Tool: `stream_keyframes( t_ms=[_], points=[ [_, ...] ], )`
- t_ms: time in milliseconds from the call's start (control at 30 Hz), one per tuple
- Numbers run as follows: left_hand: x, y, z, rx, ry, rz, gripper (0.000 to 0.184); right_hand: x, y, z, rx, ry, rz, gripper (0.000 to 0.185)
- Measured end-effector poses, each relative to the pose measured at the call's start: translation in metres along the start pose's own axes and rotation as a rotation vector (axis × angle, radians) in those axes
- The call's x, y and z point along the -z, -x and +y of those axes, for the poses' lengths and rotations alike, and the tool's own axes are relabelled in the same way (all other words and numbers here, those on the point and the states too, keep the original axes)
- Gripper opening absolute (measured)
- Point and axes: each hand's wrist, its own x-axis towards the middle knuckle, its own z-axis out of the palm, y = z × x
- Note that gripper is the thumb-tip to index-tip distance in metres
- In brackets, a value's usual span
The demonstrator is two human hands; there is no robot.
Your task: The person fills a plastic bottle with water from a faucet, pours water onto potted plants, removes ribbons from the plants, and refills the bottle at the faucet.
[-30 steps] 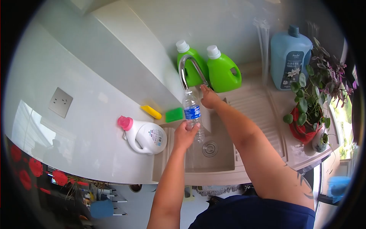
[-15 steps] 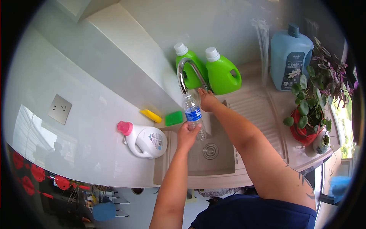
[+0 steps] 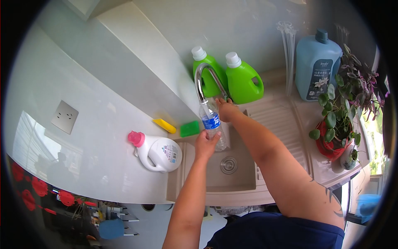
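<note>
My left hand (image 3: pixel 206 145) is wrapped around the lower part of a clear plastic water bottle (image 3: pixel 211 122) with a blue label. The bottle is slightly tilted over the sink (image 3: pixel 238 174), its mouth right under the spout of the chrome faucet (image 3: pixel 199 83). A pale streak, apparently water, runs from the spout into the bottle. At the faucet's base, behind the bottle, my right hand (image 3: pixel 227 110) has its fingers on the handle, which they mostly hide.
Two green detergent jugs (image 3: pixel 245 83) stand behind the faucet. A green sponge (image 3: pixel 190 129), a yellow object (image 3: pixel 164 125) and a white jug with a pink cap (image 3: pixel 159 153) lie left of the sink. Further right are a blue jug (image 3: pixel 317 68) and a potted plant (image 3: pixel 331 139).
A pale streak now shows between the spout and the inside of the bottle. The bottle and my left hand have shifted slightly right; my right hand stays at the faucet's base.
</note>
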Motion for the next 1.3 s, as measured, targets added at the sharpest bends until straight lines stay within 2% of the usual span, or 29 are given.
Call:
stream_keyframes(
  t_ms=[133, 200, 267, 300, 333, 367, 400, 467, 533, 600, 867, 967, 1300],
  points=[
    [-0.001, 0.000, 0.000, -0.016, -0.001, 0.025, 0.042, 0.005, 0.006, -0.004, -0.009, -0.050, -0.037, 0.078],
    [0.002, 0.004, 0.010, 0.001, -0.037, 0.046, 0.041, -0.008, -0.002, 0.003, 0.049, 0.073, 0.003, 0.078],
    [0.006, 0.007, 0.023, 0.032, -0.119, -0.004, 0.041, -0.034, -0.027, 0.019, 0.102, 0.051, 0.043, 0.057],
    [0.003, 0.001, 0.016, 0.033, -0.104, -0.049, 0.042, -0.027, -0.020, 0.024, 0.226, 0.088, 0.074, 0.047],
    [-0.001, -0.002, 0.006, 0.044, -0.093, -0.070, 0.042, -0.070, -0.062, 0.046, 0.275, 0.098, 0.200, 0.047],
    [-0.003, 0.001, 0.008, -0.009, -0.085, -0.001, 0.044, -0.118, -0.119, 0.083, 0.335, -0.177, 0.078, 0.043],
    [-0.004, 0.000, 0.005, -0.044, -0.115, 0.037, 0.043, -0.108, -0.112, 0.081, 0.357, -0.162, 0.089, 0.043],
    [-0.008, -0.001, 0.002, -0.035, 0.007, 0.072, 0.045, -0.077, -0.084, 0.056, 0.336, -0.180, 0.103, 0.043],
    [-0.008, 0.004, 0.010, -0.004, -0.029, 0.163, 0.050, -0.065, -0.080, 0.045, 0.321, -0.276, 0.080, 0.042],
    [-0.002, 0.009, 0.018, 0.025, 0.009, 0.144, 0.051, -0.057, -0.075, 0.041, 0.294, -0.385, 0.055, 0.042],
    [-0.002, 0.015, 0.018, -0.023, 0.022, 0.244, 0.050, -0.042, -0.071, 0.063, 0.185, -0.968, -0.104, 0.041],
    [0.000, 0.015, 0.020, 0.016, 0.049, 0.185, 0.048, -0.039, -0.073, 0.069, 0.159, -1.125, -0.150, 0.041],
    [-0.005, 0.013, 0.018, 0.041, 0.041, 0.200, 0.048, -0.036, -0.081, 0.079, 0.123, -1.373, -0.257, 0.040]
  ],
)
